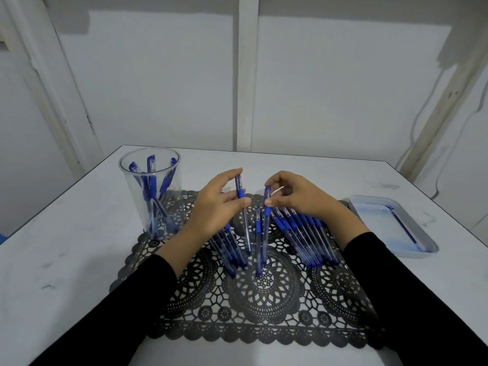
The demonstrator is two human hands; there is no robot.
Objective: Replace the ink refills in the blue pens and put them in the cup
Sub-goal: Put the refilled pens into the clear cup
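Left hand (216,204) pinches one blue pen (247,231) between thumb and fingers. Its long axis runs steeply, grip end up and away, rear end low toward the person. Right hand (298,196) pinches a second pen (267,211) just beside it, on a similar slant. Rows of pens (303,239) lie below on the lace mat (264,307). The clear cup (150,191) stands far left on the surface (79,260), with pens inside.
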